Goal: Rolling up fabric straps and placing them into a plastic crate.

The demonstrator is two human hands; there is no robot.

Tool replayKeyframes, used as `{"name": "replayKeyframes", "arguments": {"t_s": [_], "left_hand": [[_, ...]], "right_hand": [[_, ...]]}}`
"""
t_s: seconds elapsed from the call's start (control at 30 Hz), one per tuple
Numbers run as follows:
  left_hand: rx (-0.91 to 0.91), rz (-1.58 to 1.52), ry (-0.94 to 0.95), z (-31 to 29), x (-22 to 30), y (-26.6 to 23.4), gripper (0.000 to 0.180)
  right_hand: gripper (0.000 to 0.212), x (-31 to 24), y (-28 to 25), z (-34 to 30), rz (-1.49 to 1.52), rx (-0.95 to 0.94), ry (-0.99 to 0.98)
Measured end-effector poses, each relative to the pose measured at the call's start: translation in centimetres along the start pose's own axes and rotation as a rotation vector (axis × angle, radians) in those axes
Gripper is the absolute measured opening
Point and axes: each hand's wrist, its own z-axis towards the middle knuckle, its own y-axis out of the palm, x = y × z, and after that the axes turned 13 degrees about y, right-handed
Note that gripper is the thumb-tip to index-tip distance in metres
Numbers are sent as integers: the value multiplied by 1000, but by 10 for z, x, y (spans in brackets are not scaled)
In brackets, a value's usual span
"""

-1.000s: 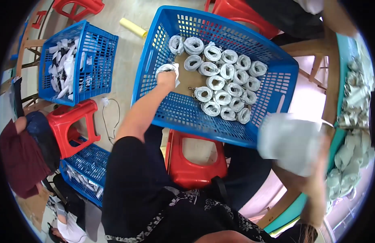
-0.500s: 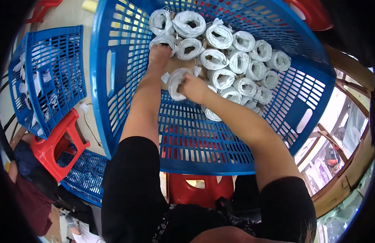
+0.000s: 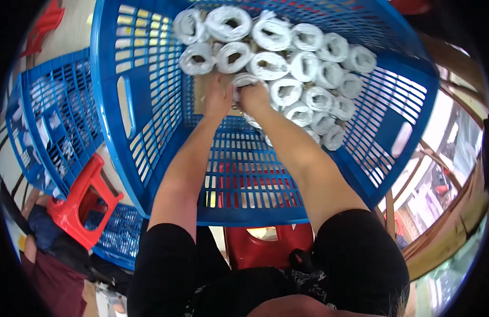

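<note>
My right hand [image 3: 254, 99] is closed on a white rolled bundle [image 3: 243, 80], its fingers inside the hollow top. That bundle stands at the left edge of the packed rows, against its neighbours. My left hand [image 3: 218, 99] reaches down just left of it, fingers stretched and thumb toward the bundle's side; its fingertips are partly hidden. Several more white rolled bundles [image 3: 228, 24] stand upright with hollow ends up, filling the far and right parts of a large blue plastic basket [image 3: 255, 215]. Brown cardboard [image 3: 202, 87] shows on the basket floor by my left hand.
At the left stands another blue basket [image 3: 65, 105] with white and dark pieces in it. Nearer are a red plastic stool [image 3: 86, 203] and a further blue crate [image 3: 117, 232]. A red stool [image 3: 265, 248] sits below the large basket's near wall. Wooden framing [image 3: 450, 232] lines the right.
My right hand has moved the loose bundle up and right against the rows. My left hand has let go of the far-left bundle and come down beside the right hand.
</note>
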Motion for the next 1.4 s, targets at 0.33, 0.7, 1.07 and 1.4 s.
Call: {"name": "replayKeyframes", "arguments": {"t_s": [0.33, 0.7, 1.07, 1.4], "left_hand": [[58, -104, 128, -1, 94, 37, 62], [-156, -689, 1239, -156, 628, -126, 24], [-97, -128, 1351, -192, 856, -77, 83], [-142, 648, 1356, -166, 935, -54, 17]], "right_hand": [[33, 75, -211, -276, -477, -20, -535], [25, 264, -503, -620, -91, 1269, -126], [83, 392, -653, -636, -167, 1032, -216], [38, 496, -769, -576, -22, 1009, -920]]}}
